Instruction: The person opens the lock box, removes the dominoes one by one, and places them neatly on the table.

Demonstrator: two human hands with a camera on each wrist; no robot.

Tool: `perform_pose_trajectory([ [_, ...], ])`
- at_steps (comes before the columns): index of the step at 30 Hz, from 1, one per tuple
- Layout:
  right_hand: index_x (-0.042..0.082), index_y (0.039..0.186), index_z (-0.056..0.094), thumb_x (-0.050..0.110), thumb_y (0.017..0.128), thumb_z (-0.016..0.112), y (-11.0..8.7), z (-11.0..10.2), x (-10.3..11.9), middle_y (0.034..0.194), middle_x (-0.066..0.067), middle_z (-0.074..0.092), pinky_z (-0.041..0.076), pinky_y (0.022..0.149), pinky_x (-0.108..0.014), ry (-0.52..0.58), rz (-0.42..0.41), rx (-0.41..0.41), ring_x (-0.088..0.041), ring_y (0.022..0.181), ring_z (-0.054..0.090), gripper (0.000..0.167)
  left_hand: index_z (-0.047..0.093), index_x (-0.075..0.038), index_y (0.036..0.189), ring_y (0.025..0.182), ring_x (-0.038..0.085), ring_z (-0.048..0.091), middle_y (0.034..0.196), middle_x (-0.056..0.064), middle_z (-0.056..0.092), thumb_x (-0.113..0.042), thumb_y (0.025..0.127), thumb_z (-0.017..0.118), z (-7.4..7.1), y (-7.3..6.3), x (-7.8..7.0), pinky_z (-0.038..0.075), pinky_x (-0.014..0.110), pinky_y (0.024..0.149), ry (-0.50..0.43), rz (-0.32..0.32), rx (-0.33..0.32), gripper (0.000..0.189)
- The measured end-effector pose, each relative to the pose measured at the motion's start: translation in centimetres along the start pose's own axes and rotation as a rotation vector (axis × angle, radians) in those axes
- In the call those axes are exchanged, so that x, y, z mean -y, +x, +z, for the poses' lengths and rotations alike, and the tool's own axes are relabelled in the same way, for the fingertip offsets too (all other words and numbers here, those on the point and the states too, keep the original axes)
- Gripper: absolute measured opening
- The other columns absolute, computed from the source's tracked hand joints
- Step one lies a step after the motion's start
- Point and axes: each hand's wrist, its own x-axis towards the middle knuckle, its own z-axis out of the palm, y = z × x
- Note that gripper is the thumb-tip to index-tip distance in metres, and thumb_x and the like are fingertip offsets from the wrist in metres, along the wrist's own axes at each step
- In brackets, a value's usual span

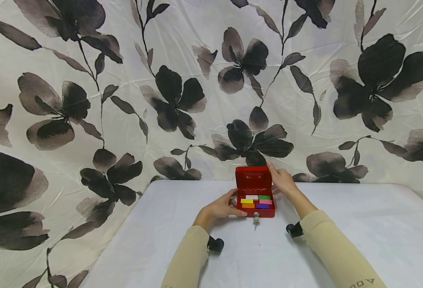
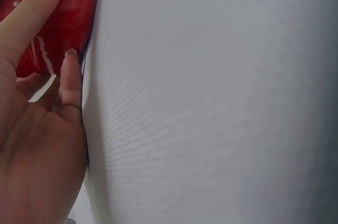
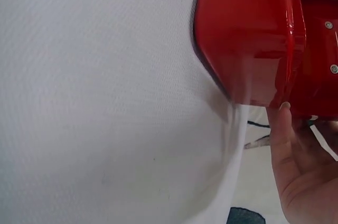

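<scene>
A red metal cash box [image 1: 256,213] stands on the table with its lid [image 1: 253,176] raised. Inside lie several small coloured blocks [image 1: 247,201] in white, green, yellow, pink, orange and purple. My left hand [image 1: 221,206] grips the box's front left corner, thumb along the front and fingers at the left side. My right hand [image 1: 282,181] touches the box's right side, with one straight finger up at the lid's top right corner. In the right wrist view, a fingertip meets the box's back corner; the other fingers are partly hidden behind the lid.
Keys [image 1: 256,220] hang at the box's front. A white cloth covers the table [image 1: 143,240], and its back edge lies just behind the box. Behind hangs a curtain [image 1: 125,100] with dark flowers. Black wrist devices [image 1: 216,245] sit by both sleeves.
</scene>
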Motion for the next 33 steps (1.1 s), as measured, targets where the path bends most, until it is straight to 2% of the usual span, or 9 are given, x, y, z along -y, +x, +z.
perform_pose_trajectory([
  [5, -0.014, 0.132, 0.058, 0.071, 0.102, 0.026, -0.16, 0.09, -0.17, 0.12, -0.034, 0.065, 0.061, 0.058, -0.038, -0.017, -0.023, -0.023, -0.026, 0.068, 0.072, 0.095, 0.031, -0.023, 0.161, 0.133, 0.029, 0.043, 0.148, 0.007, 0.049, -0.026, 0.083, 0.086, -0.02, 0.07, 0.11, 0.033, 0.06, 0.116, 0.004, 0.001, 0.001, 0.095],
  [8, -0.014, 0.135, 0.056, 0.068, 0.104, 0.028, -0.34, 0.1, -0.27, 0.124, -0.034, 0.063, 0.061, 0.06, -0.038, -0.015, -0.034, -0.016, -0.028, 0.072, 0.073, 0.092, 0.031, -0.023, 0.161, 0.133, 0.029, 0.043, 0.148, 0.008, 0.049, -0.026, 0.083, 0.086, -0.02, 0.06, 0.19, 0.036, 0.059, 0.114, 0.006, 0.002, 0.001, 0.095],
  [14, -0.012, 0.143, 0.049, 0.066, 0.104, 0.029, -0.33, 0.19, -0.66, 0.13, -0.033, 0.06, 0.061, 0.061, -0.037, -0.031, -0.04, 0.029, -0.029, 0.081, 0.073, 0.089, 0.03, -0.022, 0.161, 0.134, 0.03, 0.043, 0.149, 0.008, 0.048, -0.027, 0.082, 0.087, 0.02, -0.02, 0.25, 0.041, 0.058, 0.111, 0.01, -0.004, -0.004, 0.097],
  [28, -0.013, 0.143, 0.047, 0.062, 0.107, 0.027, -0.56, -0.15, -0.18, 0.133, -0.035, 0.058, 0.062, 0.066, -0.04, 0.002, -0.016, 0.085, -0.035, 0.089, 0.072, 0.086, 0.031, -0.022, 0.161, 0.135, 0.03, 0.042, 0.149, 0.008, 0.048, -0.026, 0.082, 0.087, 0.01, 0.02, 0.14, 0.043, 0.056, 0.11, 0.002, -0.008, -0.014, 0.097],
  [33, -0.012, 0.149, 0.04, 0.061, 0.108, 0.023, -0.84, -0.35, 0.17, 0.142, -0.035, 0.051, 0.062, 0.072, -0.042, 0.01, -0.01, 0.154, -0.04, 0.1, 0.07, 0.085, 0.031, -0.022, 0.161, 0.133, 0.029, 0.043, 0.147, 0.007, 0.05, -0.026, 0.082, 0.088, 0.02, 0.06, 0.23, 0.043, 0.056, 0.11, 0.009, -0.003, -0.014, 0.097],
])
